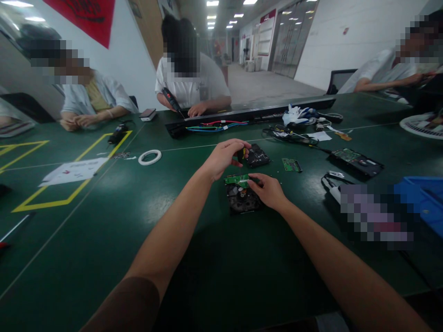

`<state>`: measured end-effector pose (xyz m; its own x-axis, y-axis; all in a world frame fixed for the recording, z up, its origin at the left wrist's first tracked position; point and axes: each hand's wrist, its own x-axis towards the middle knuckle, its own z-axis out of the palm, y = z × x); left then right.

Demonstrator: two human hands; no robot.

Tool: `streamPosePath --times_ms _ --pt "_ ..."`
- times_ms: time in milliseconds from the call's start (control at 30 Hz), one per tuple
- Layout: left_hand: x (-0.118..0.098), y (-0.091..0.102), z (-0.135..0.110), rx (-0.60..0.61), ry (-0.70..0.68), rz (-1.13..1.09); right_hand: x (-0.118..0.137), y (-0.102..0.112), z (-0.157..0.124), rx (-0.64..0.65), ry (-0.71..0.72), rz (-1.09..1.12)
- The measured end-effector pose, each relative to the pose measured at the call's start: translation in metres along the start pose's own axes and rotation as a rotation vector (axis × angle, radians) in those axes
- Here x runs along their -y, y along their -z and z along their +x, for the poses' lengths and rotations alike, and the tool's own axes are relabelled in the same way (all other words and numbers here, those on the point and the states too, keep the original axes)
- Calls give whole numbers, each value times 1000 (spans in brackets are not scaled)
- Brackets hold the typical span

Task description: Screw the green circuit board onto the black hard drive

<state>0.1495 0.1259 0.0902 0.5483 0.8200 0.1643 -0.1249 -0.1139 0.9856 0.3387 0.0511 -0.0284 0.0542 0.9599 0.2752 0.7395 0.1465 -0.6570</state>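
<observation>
In front of me a hard drive lies on the green table with its dark metal underside up. A green circuit board lies across the far end of this drive. My right hand pinches the board's right end between thumb and forefinger. Just above the board, my left hand is closed around a small black-and-yellow tool, which looks like a screwdriver; its tip is hidden. Behind that hand sits a second hard drive. A loose green circuit board lies to the right.
Another hard drive, cables, white gloves and a blue bin are on the right. A white tape roll and paper lie left. Across the table, a person holds a power screwdriver by a long black housing.
</observation>
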Motion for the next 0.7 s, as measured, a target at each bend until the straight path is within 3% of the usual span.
streamPosePath --times_ms 467,700 --pt "5 -1 2 -73 -50 131 4 1 -1 -18 11 -16" --pt "0 0 -1 -21 -33 130 5 1 -2 -13 1 -18"
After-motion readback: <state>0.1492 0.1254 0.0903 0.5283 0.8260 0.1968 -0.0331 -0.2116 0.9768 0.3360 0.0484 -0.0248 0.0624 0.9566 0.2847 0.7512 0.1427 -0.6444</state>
